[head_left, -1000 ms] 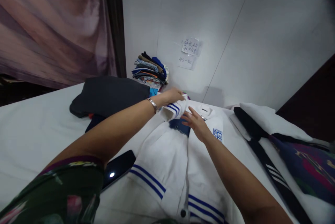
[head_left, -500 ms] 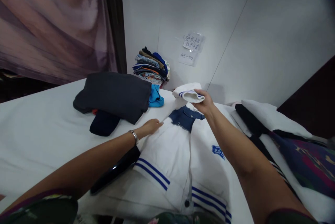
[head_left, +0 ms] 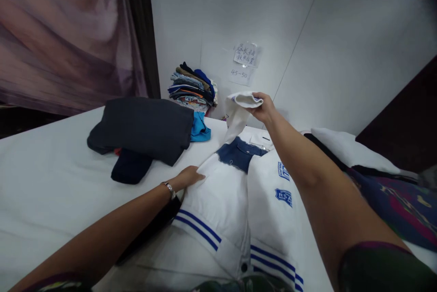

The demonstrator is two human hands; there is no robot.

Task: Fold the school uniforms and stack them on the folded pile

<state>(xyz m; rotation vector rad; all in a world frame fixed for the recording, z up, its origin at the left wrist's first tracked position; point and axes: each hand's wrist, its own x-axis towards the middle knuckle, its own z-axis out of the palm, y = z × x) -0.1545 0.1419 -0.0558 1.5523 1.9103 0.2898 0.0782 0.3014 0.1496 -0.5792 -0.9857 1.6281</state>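
Observation:
A white jacket (head_left: 218, 205) with blue-striped hems, blue badges and a dark blue panel near the collar lies spread before me. My right hand (head_left: 262, 108) grips the striped cuff of one sleeve, lifting it above the far end of the jacket. The sleeve (head_left: 235, 117) hangs stretched down toward the shoulder. My left hand (head_left: 189, 177), with a metal watch on the wrist, pinches the jacket's left side edge. Part of the jacket's right side is hidden behind my right forearm.
On the white table (head_left: 44, 169), a dark grey folded garment (head_left: 143, 123) lies at left over a navy piece (head_left: 131, 163), beside bright blue cloth (head_left: 200, 127). A clothes stack (head_left: 193, 87) stands against the wall. More garments (head_left: 392, 196) lie at right. Handwritten paper signs (head_left: 246, 54) hang behind.
My right hand has risen, pulling the sleeve up and longer above the jacket. My left hand has shifted slightly down and left along the jacket's edge.

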